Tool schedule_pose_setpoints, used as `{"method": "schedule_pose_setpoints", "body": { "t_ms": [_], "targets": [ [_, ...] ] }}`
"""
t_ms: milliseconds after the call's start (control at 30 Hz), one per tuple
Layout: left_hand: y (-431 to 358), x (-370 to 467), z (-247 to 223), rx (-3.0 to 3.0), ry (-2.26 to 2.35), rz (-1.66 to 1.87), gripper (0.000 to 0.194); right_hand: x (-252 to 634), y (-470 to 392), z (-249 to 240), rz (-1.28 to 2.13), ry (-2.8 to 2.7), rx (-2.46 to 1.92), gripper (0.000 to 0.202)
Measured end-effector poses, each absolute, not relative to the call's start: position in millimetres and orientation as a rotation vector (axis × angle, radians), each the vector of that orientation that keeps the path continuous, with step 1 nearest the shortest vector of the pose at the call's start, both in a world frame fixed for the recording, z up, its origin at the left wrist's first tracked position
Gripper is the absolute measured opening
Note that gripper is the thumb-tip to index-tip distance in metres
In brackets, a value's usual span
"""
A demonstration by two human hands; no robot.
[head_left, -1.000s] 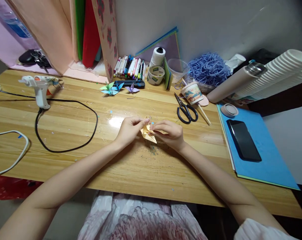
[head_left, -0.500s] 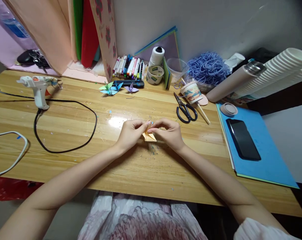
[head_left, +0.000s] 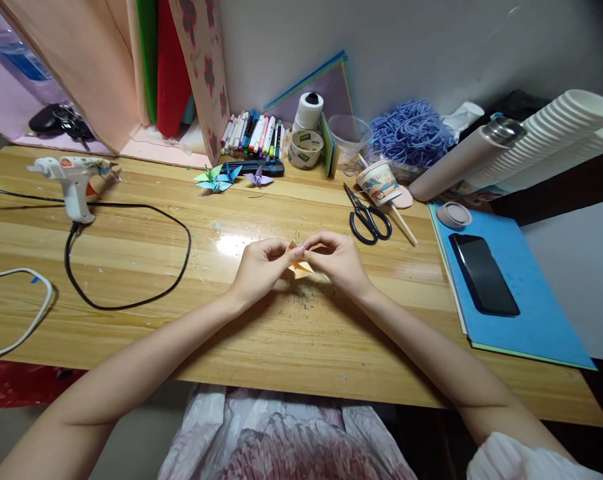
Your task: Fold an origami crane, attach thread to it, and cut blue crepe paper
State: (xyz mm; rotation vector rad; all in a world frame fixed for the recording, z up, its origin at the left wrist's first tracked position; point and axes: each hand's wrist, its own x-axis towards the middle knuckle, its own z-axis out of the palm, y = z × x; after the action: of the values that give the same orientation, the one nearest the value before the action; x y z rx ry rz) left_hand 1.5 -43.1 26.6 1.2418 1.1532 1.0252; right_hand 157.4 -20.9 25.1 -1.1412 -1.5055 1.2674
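Observation:
Between my two hands is a small folded piece of pale orange paper (head_left: pixel 301 267), apparently an origami crane, held just above the middle of the wooden table. My left hand (head_left: pixel 264 268) pinches it from the left with thumb and fingers. From the right, my right hand (head_left: pixel 338 263) pinches it too, and the thumb tips nearly meet. Fingers cover the upper part of the paper, so its full shape is hidden. Farther back stand finished paper cranes, a green and blue group (head_left: pixel 217 179) and a purple one (head_left: pixel 258 177).
Black-handled scissors (head_left: pixel 368 217) lie right of my hands, near a paper cup (head_left: pixel 378 182) with a stick. A glue gun (head_left: pixel 71 183) with a looped black cord sits left. Markers (head_left: pixel 256 135), tape (head_left: pixel 305 148) and blue yarn (head_left: pixel 411 133) line the wall. A phone (head_left: pixel 484 273) rests on blue sheets (head_left: pixel 541 320).
My thumbs have come closer together over the orange paper, and less of it shows. The camera view has shifted slightly; the table items stay where they were.

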Motion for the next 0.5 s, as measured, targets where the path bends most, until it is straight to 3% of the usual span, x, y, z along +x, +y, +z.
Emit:
{"method": "schedule_pose_setpoints", "body": {
  "t_ms": [367, 500],
  "targets": [
    [-43.8, -3.1, 30.5, 1.642, 1.318, 1.28, 0.012, 156.4, -22.8, 20.5, 1.239, -1.606, -1.112, 0.023],
    [-44.2, -2.8, 30.5, 1.68, 1.287, 1.316, 0.007, 155.8, -23.6, 19.5, 1.22, -1.619, -1.087, 0.016]
  ]
}}
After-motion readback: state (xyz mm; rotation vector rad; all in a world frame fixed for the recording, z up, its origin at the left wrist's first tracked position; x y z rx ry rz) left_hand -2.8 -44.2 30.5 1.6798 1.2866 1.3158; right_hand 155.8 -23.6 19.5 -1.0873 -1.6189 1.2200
